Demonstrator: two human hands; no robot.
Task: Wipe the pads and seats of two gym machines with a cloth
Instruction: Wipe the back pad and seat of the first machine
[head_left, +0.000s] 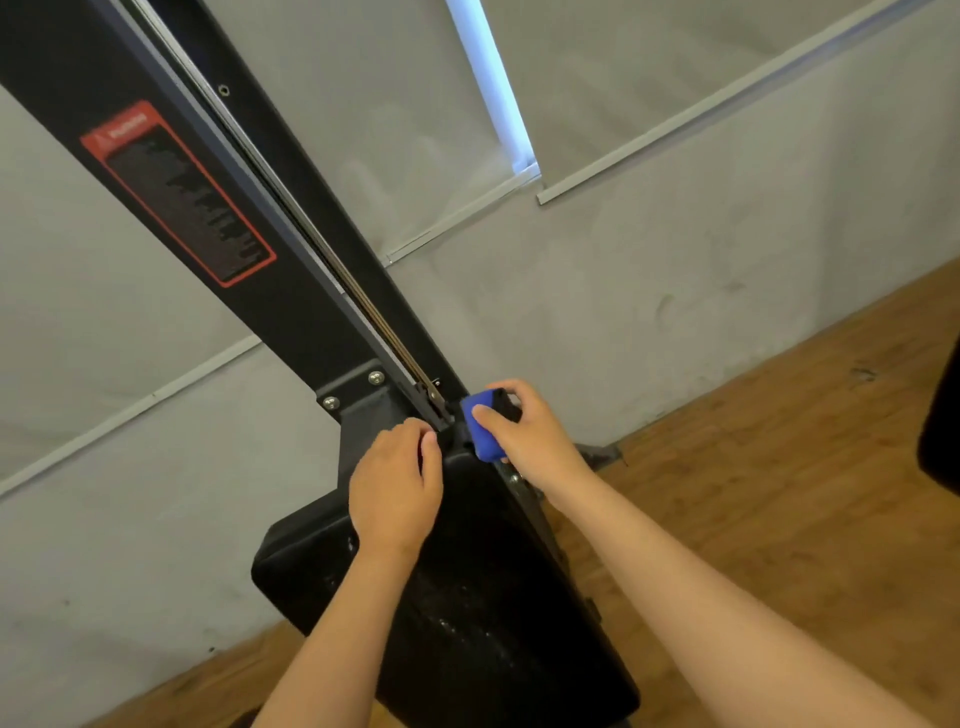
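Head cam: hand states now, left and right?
Left hand: fingers curled over the top edge of the black pad, gripping it.
Right hand: holding the blue cloth, thumb pinching it.

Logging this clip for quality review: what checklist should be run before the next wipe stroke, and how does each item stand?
1. Blue cloth gripped in right hand: ok.
2. Cloth at the top end of the black pad, ready for a stroke: ok.
3. Left hand steadying the pad: ok, it holds the top edge.
4. Left hand out of the stroke path: not ok, it lies on the pad beside the cloth.
5. Fingers clear of the machine's rail: cannot tell.
6. Lower pad clean: probably not ok, pale specks show.
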